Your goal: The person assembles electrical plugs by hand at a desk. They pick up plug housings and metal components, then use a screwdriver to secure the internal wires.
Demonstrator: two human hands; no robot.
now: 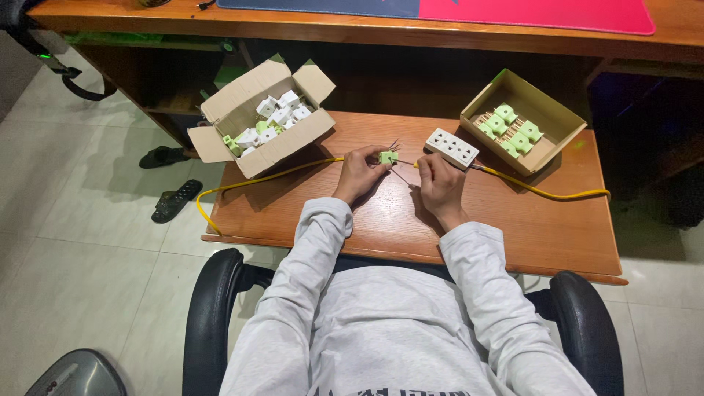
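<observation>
Chair armrests (209,308): black, padded, nearest the wearer, one below each elbow.
Sleeves (312,249): light grey, running up from the armrests to both wrists.
Left hand (359,174): fingers curled nearly closed, thumb and fingertips pinching a small pale green part at its upper right.
Green part (388,156): small plastic block held off the desk between the two hands, thin metal prongs sticking up from its top.
Right hand (438,178): closed in a loose fist around a thin tool; whether the grip is firm cannot be told.
Thin tool (402,177): slim metal shaft running from the right hand's fingers leftward to the green part; its tip appears to meet the part.
Desk panel (513,227): low reddish-brown wooden surface under both hands.
Yellow cable (279,172): passes just beyond the knuckles of both hands, trailing off the desk edge left of the left hand.
White socket strip (452,148): just beyond the right hand, lying on the cable line, several outlets facing up.
Open carton (260,121): beyond and left of the left hand, flaps spread, loosely filled with white and green parts.
Flat tray box (546,110): beyond and right of the right hand, green parts set in rows inside.
Sandals (174,199): dark pair on the tiled floor, far left of the left hand.
</observation>
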